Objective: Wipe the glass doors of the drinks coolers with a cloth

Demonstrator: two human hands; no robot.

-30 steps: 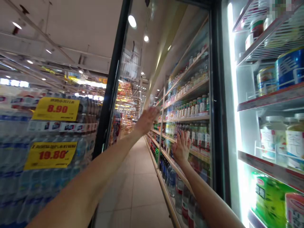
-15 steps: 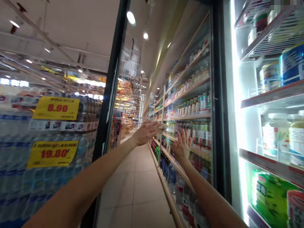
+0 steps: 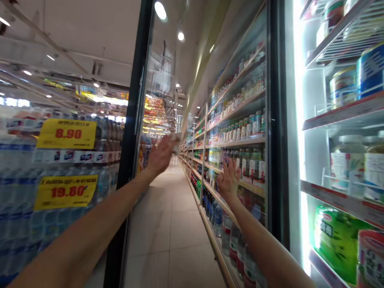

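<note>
In the head view a framed glass door (image 3: 192, 248) stands swung out in front of me, and the aisle shows through it. My left hand (image 3: 162, 154), smeared by motion, is up at the left part of the pane with a pale, crumpled cloth (image 3: 176, 143) at its fingers. My right hand (image 3: 229, 178) lies with fingers spread against the right part of the glass and holds nothing. How the left fingers wrap the cloth is blurred.
To the right, a lit fridge holds cans (image 3: 343, 88), bottles (image 3: 348, 160) and a green pack (image 3: 336, 240) on shelves. Stacked water bottles (image 3: 18, 200) with yellow price signs (image 3: 67, 134) stand at left. The door's dark frame (image 3: 133, 120) edges the glass.
My left hand has swept left across the glass with the cloth, and slightly up. My right hand stays at nearly the same spot on the pane.
</note>
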